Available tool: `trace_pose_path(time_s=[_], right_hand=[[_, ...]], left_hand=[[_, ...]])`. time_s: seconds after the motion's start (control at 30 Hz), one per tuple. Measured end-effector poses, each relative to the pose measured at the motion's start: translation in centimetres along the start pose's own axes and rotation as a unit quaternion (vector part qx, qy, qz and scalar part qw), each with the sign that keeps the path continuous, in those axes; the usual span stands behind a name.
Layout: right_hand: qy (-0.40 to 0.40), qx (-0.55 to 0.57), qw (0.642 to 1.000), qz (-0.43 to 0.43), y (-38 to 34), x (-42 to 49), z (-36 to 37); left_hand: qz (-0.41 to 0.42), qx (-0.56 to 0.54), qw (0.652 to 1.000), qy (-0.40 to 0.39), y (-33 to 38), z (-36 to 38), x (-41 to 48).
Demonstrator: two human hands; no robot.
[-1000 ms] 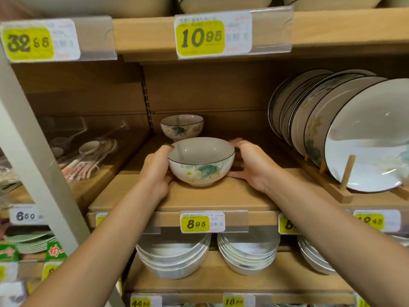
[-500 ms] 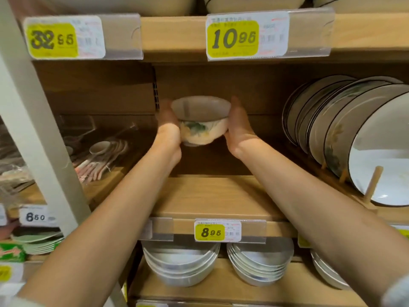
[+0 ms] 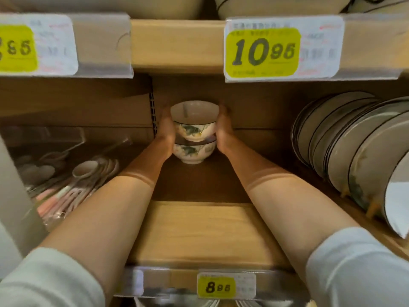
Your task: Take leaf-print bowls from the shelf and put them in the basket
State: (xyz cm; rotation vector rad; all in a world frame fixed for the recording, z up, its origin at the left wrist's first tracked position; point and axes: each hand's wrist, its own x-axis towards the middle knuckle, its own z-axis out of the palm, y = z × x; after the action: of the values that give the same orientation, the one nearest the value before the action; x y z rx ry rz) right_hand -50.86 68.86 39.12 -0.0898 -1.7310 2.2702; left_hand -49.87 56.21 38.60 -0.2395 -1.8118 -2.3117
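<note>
Two white leaf-print bowls are stacked deep at the back of the wooden shelf (image 3: pixel 199 227). The upper bowl (image 3: pixel 194 121) sits nested in the lower bowl (image 3: pixel 192 153), which stands on the shelf board. My left hand (image 3: pixel 166 131) grips the upper bowl on its left side, and my right hand (image 3: pixel 224 131) grips it on the right. Both arms reach far in under the shelf above. No basket is in view.
A row of upright plates (image 3: pixel 354 156) leans in a wooden rack at the right. Spoons (image 3: pixel 86 173) lie in a clear tray at the left. The upper shelf edge with price tags (image 3: pixel 263 53) hangs close overhead. More bowls sit on the shelf below.
My hands carried the front bowl from the shelf's front to the back and set it into the rear bowl. The camera has moved closer and lower under the upper shelf.
</note>
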Motion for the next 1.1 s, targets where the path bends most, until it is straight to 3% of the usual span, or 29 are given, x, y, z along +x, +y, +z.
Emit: trace_pose_path(time_s=[0.33, 0.77, 1.1], right_hand=[[0.029, -0.096, 0.994, 0.040, 3.4, 2.5, 0.2], [0.044, -0.101, 0.992, 0.053, 4.9, 3.2, 0.4], [0.056, -0.126, 0.989, 0.057, 5.3, 2.8, 0.6]], left_hand=[[-0.056, 0.041, 0.997, -0.012, -2.9, -1.6, 1.8], [-0.110, 0.010, 0.994, 0.018, -5.2, -1.5, 2.9], [-0.100, 0.007, 0.995, 0.020, -5.6, -1.3, 3.1]])
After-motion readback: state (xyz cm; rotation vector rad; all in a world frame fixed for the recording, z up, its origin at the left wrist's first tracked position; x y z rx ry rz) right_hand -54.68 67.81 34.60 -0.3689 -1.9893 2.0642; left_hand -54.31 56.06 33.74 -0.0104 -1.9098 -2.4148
